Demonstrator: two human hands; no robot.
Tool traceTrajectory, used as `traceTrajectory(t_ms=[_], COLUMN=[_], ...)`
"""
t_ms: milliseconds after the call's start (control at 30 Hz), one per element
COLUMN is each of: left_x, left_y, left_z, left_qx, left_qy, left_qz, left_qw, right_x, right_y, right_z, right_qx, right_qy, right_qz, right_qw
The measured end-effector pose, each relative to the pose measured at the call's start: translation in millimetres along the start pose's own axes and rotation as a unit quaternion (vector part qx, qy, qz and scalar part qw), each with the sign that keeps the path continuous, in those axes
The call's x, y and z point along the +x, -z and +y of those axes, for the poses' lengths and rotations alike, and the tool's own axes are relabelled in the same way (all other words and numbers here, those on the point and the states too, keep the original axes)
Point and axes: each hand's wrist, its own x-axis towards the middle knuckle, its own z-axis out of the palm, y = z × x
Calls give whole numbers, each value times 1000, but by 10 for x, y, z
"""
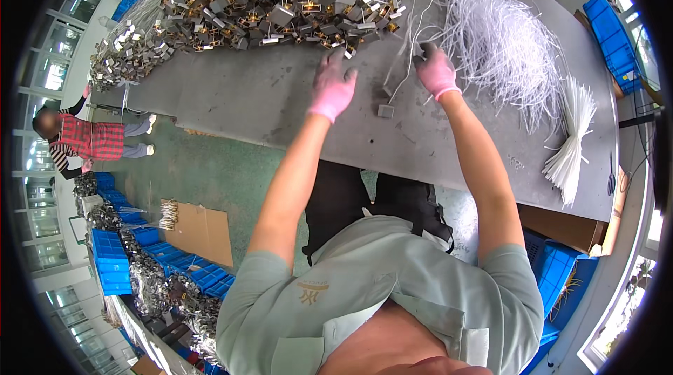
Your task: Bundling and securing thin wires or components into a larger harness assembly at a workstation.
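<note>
One gold emblem (pixel 312 296) marks the shirt (pixel 378 256). The left hand (pixel 333 85) opens, empty; the right hand (pixel 436 71) curls, hold unclear; one grey block (pixel 385 111) lies nearer, between.

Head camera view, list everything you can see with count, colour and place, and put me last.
Table: one, grey, across the middle
Metal parts: many, grey with copper-coloured bits, heaped at the table's upper left
Loose strands: many, white, table's right half
Strand bundle: one, white, table's right end
Square piece: one, grey, between the hands
Crates: several, blue, both sides
Cardboard: one sheet, brown, left floor
Co-worker: one, red checked apron, far left
Windows: several, bright, both edges
Left hand: one, pink-and-grey glove, near the heap
Right hand: one, matching glove, beside the strands
</note>
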Motion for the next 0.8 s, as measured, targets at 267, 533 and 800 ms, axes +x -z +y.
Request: traceTrajectory(t_ms=[267,533,800], left_x=[416,-25,-1031], left_y=[-144,-177,618], left_z=[-65,-584,-853], left_qx=[275,271,54], left_qy=[11,-23,-10], left_qz=[-85,-81,-94], left_qw=[958,959,994], right_x=[233,278,-493], right_y=[-218,-179,446], right_z=[162,60,807], right_qx=[-191,-233,-220], right_qy=[-36,-15,33], right_qz=[-131,-194,-288], right_qw=[972,953,931])
